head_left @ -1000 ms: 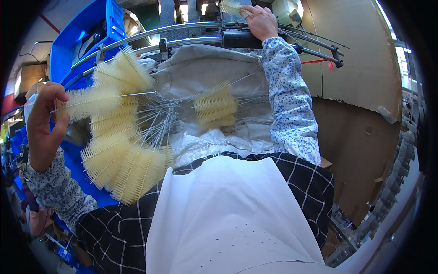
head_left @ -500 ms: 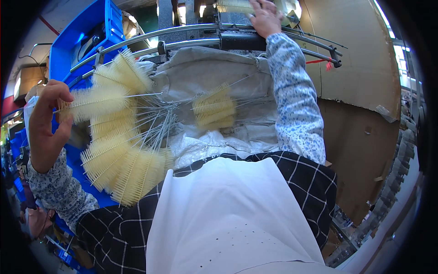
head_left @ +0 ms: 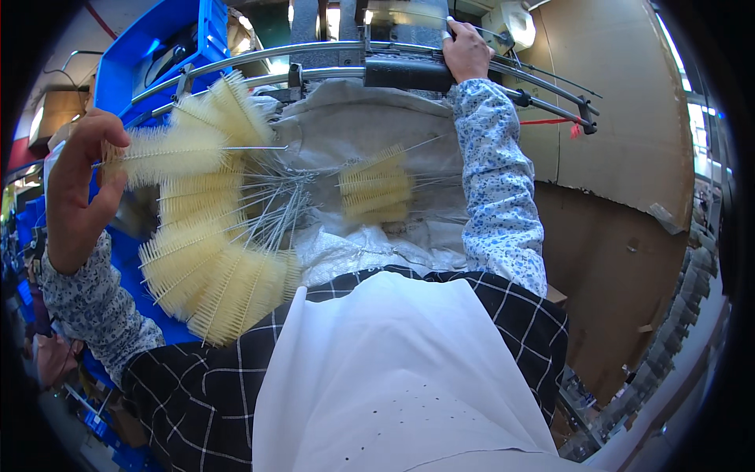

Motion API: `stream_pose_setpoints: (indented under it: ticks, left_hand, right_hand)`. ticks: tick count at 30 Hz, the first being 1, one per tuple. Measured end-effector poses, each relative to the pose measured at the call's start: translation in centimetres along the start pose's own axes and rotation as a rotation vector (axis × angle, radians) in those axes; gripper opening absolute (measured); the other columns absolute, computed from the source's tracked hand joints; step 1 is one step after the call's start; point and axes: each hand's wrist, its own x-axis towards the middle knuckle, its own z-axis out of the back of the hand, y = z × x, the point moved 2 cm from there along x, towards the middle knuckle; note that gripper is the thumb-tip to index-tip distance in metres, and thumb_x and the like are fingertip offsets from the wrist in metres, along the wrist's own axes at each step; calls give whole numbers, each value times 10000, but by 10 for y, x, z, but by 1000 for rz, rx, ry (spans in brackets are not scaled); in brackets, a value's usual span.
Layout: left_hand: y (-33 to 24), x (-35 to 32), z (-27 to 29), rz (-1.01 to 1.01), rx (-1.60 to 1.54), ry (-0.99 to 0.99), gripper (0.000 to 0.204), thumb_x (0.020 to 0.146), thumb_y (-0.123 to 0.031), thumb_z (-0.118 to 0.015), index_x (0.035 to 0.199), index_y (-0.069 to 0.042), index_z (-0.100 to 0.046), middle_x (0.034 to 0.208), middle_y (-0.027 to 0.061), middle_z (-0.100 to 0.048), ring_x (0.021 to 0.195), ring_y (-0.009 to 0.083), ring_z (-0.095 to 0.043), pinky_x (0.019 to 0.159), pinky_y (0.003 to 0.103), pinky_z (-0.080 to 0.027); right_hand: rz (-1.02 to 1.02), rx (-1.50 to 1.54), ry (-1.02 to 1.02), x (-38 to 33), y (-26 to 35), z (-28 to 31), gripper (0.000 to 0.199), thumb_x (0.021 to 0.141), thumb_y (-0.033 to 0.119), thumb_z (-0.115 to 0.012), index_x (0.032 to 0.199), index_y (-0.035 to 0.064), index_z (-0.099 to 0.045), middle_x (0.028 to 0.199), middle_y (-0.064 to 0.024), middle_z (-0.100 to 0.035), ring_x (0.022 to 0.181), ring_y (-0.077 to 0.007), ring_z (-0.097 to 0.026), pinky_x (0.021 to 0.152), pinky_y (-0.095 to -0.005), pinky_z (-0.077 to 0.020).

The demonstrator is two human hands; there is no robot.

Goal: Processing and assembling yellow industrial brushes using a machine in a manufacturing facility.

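My left hand (head_left: 82,189) is closed on the outer end of a cream bristle brush (head_left: 177,151), its bare wire stem pointing right. Beneath it a fan of similar brushes (head_left: 200,200) lies with wire stems gathered toward the middle. At the top, my right hand (head_left: 466,53) is at the machine, just right of a black roller (head_left: 405,74). Its fingers are drawn together by the right end of a blurred pale brush (head_left: 401,14) in the machine; what they grip is hard to make out. A smaller bunch of brushes (head_left: 376,185) lies on a grey-white cloth (head_left: 354,118).
Two curved metal rails (head_left: 322,72) cross in front of the machine. A blue bin (head_left: 161,59) stands at the upper left with a dark object inside. Large cardboard sheets (head_left: 621,102) line the right side. A red ribbon (head_left: 550,121) hangs from the rail end.
My right hand has drawn back slightly from the brush in the machine, and its fingers have come together. My left hand keeps its brush, nearly still. The whole view has shifted slightly.
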Motion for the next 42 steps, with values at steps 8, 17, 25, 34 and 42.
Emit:
stream_pose_setpoints:
  ticks: [8,17,25,34,42]
  left_hand:
    - [-10,10,-3,-67,39,-26,329,591,60,-442,905,-37,-423,852,47,-391,765,113,-402,725,223,-331]
    - [-9,15,-3,-82,49,18,330,597,49,-441,913,-41,-423,870,52,-398,784,118,-410,744,232,-331]
    - [13,-2,3,-48,-82,-33,333,658,13,-431,986,-42,-410,919,45,-406,847,122,-424,740,239,-345]
    - [-1,30,-24,-64,-389,140,292,665,-43,-429,956,-38,-402,843,28,-363,766,98,-388,658,216,-352]
    - [-27,51,-59,-15,-643,145,277,692,-24,-467,965,-28,-419,827,11,-379,749,75,-427,670,201,-397]
  right_hand:
    - [6,-10,10,-3,70,-8,277,735,215,-480,994,156,-559,1002,-42,-544,897,-223,-529,756,-441,-353]
    - [-14,3,79,-2,52,2,250,738,204,-476,972,153,-546,943,-53,-543,871,-234,-521,738,-422,-360]
    - [86,115,88,15,-58,-1,289,738,293,-502,991,166,-561,920,-76,-573,845,-241,-547,741,-352,-415]
    - [94,-130,449,51,-93,29,277,794,269,-426,1059,252,-503,942,-127,-556,852,-278,-524,729,-313,-411]
    - [179,714,943,-34,-16,163,414,799,199,-485,1185,92,-377,1107,-86,-473,1049,-202,-430,904,-307,-338]
